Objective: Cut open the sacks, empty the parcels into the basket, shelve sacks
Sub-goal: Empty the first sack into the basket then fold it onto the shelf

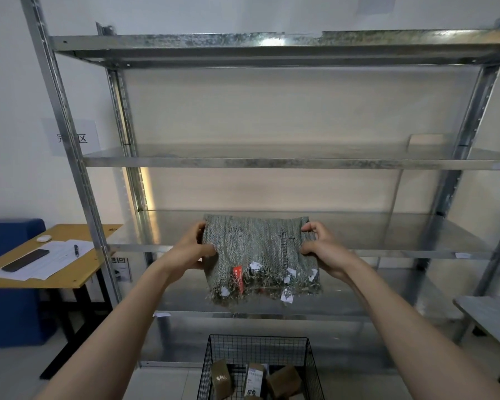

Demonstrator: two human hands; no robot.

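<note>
A folded grey-green woven sack (259,255) with frayed edge, a red tag and white label scraps is held in front of the metal shelf (387,241). Its far edge lies over the shelf's front lip, its frayed end hangs below. My left hand (194,249) grips the sack's left side and my right hand (324,249) grips its right side. Below, a black wire basket (309,359) on the floor holds several brown parcels (282,381) and a white box.
The steel rack (272,163) has bare shelves above and below. A yellow table (78,272) at left carries papers, a phone, a pen and a mouse, with a blue bin (9,284) behind it. A grey table corner (491,316) juts in at right.
</note>
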